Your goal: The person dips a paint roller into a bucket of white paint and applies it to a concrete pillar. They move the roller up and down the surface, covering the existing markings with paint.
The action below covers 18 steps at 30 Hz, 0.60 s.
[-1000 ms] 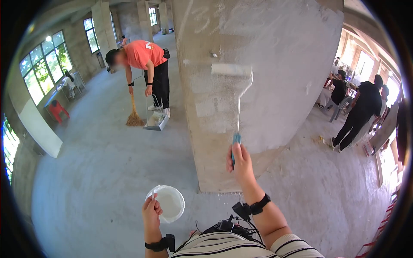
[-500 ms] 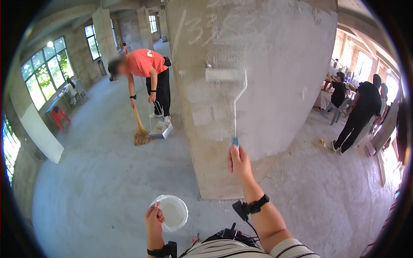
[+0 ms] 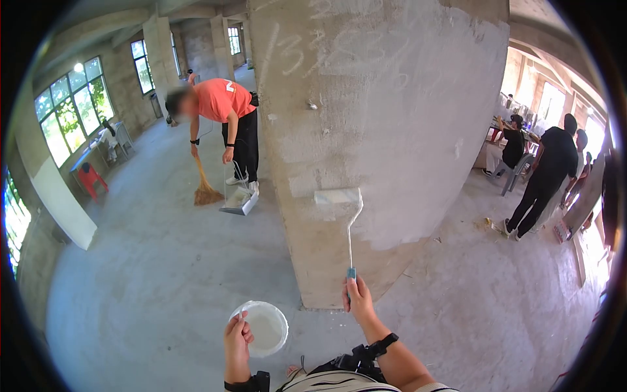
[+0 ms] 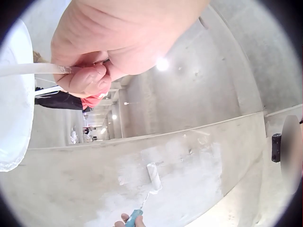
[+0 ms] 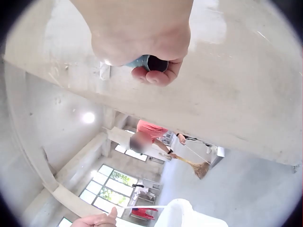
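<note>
Closed round a roller [image 3: 337, 196] and a bucket [image 3: 268, 353]

My right hand [image 3: 358, 300] wraps the roller's teal handle [image 3: 351, 274], fingers curled tight. Its white sleeve lies crosswise against the pillar [image 3: 418, 117], at the lower left of the pale coating. My left hand [image 3: 238, 340] pinches the bucket's thin white bail [image 4: 35, 69], with whitish liquid inside. Beyond, to the left, someone in a coral shirt [image 3: 222, 98] bends with a broom [image 3: 206, 193] and dustpan [image 3: 243, 202]

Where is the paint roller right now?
In the head view, the paint roller is on the wall, towards its left edge, above the right hand holding it.
</note>
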### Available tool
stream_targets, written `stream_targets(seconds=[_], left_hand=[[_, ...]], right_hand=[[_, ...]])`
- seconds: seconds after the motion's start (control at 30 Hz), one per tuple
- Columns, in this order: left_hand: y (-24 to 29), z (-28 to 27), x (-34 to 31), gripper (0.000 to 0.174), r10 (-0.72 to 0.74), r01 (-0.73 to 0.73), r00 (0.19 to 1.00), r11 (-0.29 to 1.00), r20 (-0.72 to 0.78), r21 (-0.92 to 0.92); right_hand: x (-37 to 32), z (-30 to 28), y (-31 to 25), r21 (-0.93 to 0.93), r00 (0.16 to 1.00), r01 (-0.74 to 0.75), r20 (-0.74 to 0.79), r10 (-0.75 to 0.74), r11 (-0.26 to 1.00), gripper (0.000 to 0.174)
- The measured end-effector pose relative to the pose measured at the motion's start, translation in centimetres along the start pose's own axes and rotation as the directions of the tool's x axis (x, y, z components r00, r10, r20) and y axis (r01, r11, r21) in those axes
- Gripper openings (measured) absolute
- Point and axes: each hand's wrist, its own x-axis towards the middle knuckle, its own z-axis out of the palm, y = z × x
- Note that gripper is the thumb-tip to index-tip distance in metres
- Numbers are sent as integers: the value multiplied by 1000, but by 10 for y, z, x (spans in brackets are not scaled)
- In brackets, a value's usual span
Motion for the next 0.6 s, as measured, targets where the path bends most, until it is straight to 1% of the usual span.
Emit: stream_targets(seconds=[0.03,0.1,0.13,0.17,0.2,0.23,0.3,0.33,0.4,0.43,0.5,0.53,0.6], left_hand=[[0,0,-1,19,2,-2,1000,1000,1,-3],[1,2,-1,18,4,-4,1000,1000,-5,-9],[1,3,-2,18,8,-8,1000,1000,-3,-14],[1,3,-2,19,12,-12,1000,1000,-4,-21],[1,3,-2,19,14,-15,1000,1000,-5,-28],[0,3,-4,19,15,-15,1000,999,-6,-29],[2,5,-5,19,41,-41,999,998,2,-41],[2,7,-6,19,47,-47,999,998,-1,-45],[1,8,-8,18,39,-40,999,997,-19,-61],[2,9,-9,18,42,-44,999,997,-25,-65],[2,11,-12,18,60,-62,998,996,-29,-65],[1,11,-12,18,61,-63,998,996,-34,-68],[-1,8,-11,19,57,-61,996,995,-62,-73]], right_hand=[[0,1,-10,-2,1000,3,1,-3,1000,33],[7,0,-32,-90,998,56,-29,-59,994,30],[11,0,-40,-92,998,62,-26,-65,994,30],[15,0,-48,-134,997,74,-9,-76,988,30],[17,-1,-54,-174,996,85,9,-85,981,29],[16,1,-58,-175,996,86,10,-85,981,29],[15,5,-66,-210,996,87,-7,-90,974,29],[17,4,-65,-210,996,92,0,-94,973,29],[21,-1,-54,-128,997,68,35,-64,989,29],[21,-6,-50,-129,997,68,44,-63,989,29],[20,-13,-41,-61,994,32,102,-26,998,30],[20,-14,-32,-63,994,31,107,-24,998,30],[22,-17,-14,-248,994,99,69,-84,964,29]])
